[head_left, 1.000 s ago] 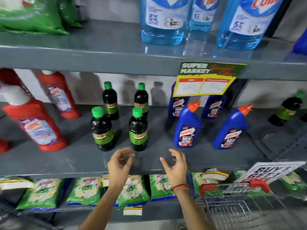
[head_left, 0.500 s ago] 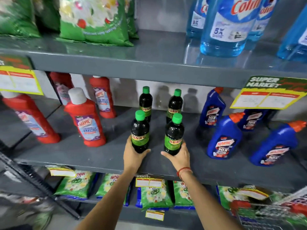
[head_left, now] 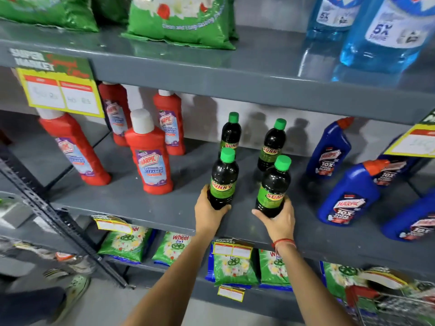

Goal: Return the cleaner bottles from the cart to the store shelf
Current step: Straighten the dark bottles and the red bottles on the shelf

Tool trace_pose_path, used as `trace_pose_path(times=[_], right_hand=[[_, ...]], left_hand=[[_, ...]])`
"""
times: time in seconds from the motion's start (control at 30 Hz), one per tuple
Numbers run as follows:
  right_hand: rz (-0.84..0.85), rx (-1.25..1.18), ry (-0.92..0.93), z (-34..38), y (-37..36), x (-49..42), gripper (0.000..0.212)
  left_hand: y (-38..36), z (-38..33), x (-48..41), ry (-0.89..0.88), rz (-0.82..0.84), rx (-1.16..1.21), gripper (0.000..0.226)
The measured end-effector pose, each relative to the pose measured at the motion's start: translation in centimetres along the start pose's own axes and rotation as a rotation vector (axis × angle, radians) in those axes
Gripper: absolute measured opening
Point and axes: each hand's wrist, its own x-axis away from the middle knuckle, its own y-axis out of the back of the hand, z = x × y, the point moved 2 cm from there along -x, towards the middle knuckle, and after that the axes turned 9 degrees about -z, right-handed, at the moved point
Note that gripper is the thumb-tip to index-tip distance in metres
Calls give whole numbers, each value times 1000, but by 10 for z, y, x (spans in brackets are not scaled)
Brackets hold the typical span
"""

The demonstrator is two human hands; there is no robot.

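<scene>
left hand (head_left: 208, 211) and right hand (head_left: 279, 218) each wrap a grip round the base of a front sunny bottle (head_left: 223, 178) on the middle shelf (head_left: 146, 203); sliding both back level, labels forward, should keep the rows square.

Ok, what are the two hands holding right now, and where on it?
Each hand grips a dark green-capped bottle by its base: the left hand the left front bottle, the right hand the right front bottle.

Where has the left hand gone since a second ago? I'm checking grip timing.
Yes. The left hand moved forward over the grey metal shelf edge, from open below it, and now grips the front-left dark green-capped Sunny bottle.
</scene>
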Motion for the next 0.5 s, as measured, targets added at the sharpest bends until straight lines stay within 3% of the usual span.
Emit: trace_pose_path(times=[0.1, 0.2, 0.33, 0.5], right_hand=[[-201, -42, 4, 11, 2, 28, 92], [-285, -121, 104, 36, -15, 69, 74], [-39, -194, 320, 87, -73, 104, 54], [330, -243, 214, 133, -159, 116, 77]], left_hand=[[19, 11, 9, 72, 41, 108, 77], [58, 27, 13, 97, -2, 212, 54], [127, 37, -5, 64, -175, 202, 30], [198, 52, -46, 32, -364, 105, 38]])
